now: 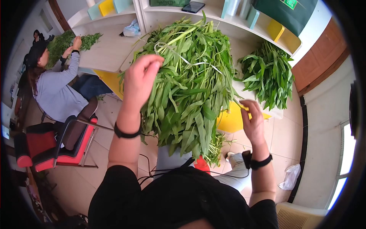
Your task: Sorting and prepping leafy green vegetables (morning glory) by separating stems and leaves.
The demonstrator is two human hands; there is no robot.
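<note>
A large heap of long-leaved greens, likely water spinach [183, 94], fills the desk before me and hangs over its front edge. A thin white tie strip [197, 63] lies loosely across its top. My left hand [141, 80] is raised at the heap's left side, thumb and fingertips close together near one end of the strip; whether anything is between them is unclear. To the right of the heap, my right hand [254, 123] pinches a thin green stem [238, 103] that reaches out from the leaves.
A second bunch of greens [267, 75] lies on the right. Above, a shelf [211, 15] carries a phone [193, 7]. At left, a person [57, 83] handles other greens beside a red-and-black chair [57, 143]. Cut stems [216, 150] hang below the heap. A plastic bag [290, 177] lies on the floor.
</note>
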